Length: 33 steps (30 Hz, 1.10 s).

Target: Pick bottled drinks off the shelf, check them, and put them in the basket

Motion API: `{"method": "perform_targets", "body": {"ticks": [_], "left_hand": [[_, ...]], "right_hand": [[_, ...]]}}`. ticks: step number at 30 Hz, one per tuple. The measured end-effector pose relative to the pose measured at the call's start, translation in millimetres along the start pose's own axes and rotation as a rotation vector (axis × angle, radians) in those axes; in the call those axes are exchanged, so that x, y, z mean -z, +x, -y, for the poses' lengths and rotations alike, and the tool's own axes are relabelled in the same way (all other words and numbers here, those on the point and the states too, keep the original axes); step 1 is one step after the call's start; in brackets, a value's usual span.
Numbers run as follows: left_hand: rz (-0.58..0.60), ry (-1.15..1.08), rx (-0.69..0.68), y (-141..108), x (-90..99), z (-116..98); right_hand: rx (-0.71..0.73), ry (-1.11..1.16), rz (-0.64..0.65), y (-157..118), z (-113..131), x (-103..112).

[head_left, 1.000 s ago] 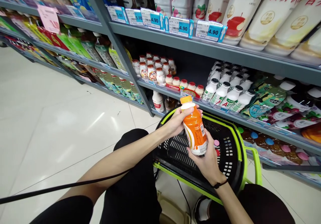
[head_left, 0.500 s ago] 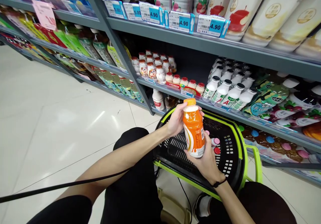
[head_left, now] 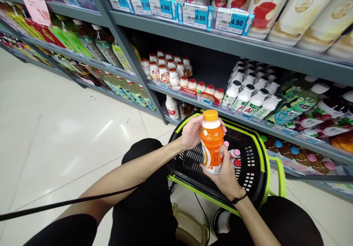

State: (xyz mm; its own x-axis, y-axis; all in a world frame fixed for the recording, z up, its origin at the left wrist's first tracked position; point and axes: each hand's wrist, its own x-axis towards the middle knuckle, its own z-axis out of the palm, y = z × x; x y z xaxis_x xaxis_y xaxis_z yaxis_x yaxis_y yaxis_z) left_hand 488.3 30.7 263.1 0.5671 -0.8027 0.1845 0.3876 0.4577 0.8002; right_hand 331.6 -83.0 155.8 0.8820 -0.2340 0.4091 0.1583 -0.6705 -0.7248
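Observation:
An orange drink bottle with a yellow-orange cap is held upright, slightly tilted, between both hands. My left hand grips its upper part from the left and behind, some fingertips showing on the far side. My right hand, with a black band at the wrist, is wrapped round the lower part from the right. Beneath the bottle stands a black shopping basket with a lime-green rim. Several small bottles with pink and red caps lie in the basket, partly hidden by my right hand and the orange bottle.
Ahead is a shelf with small red-capped bottles, black-capped white bottles and a price-tagged edge above. The green basket handle sticks out at right. A black cord crosses my left arm. Tiled floor lies left.
The view has shifted slightly. The bottle has turned a little in my hands and its cap now tips more toward me. Both hands keep their hold.

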Motion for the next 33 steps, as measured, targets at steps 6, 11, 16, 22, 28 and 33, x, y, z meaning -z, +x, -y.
{"method": "perform_targets", "body": {"ticks": [6, 11, 16, 22, 28, 33], "left_hand": [[-0.004, 0.021, 0.003, -1.5, -3.0, -3.2], [-0.009, 0.000, 0.000, -1.2, -1.2, -0.7], [-0.006, -0.004, -0.010, -0.3, -0.7, 0.0], [-0.008, 0.016, -0.009, 0.3, -3.0, -1.8], [0.010, 0.007, -0.026, 1.1, -1.0, -0.3], [0.025, 0.001, -0.022, 2.0, 2.7, 1.6]], "right_hand": [[-0.020, -0.029, 0.007, -2.3, -3.2, -0.6], [-0.023, -0.021, 0.016, -2.5, -3.9, -0.6], [-0.017, -0.018, 0.016, -1.6, -1.9, -0.4], [-0.021, -0.022, 0.014, -0.7, -1.5, -0.4], [-0.012, -0.003, 0.014, -1.1, -1.8, -0.6], [-0.023, -0.007, 0.014, -1.5, -0.8, -0.5]]}}
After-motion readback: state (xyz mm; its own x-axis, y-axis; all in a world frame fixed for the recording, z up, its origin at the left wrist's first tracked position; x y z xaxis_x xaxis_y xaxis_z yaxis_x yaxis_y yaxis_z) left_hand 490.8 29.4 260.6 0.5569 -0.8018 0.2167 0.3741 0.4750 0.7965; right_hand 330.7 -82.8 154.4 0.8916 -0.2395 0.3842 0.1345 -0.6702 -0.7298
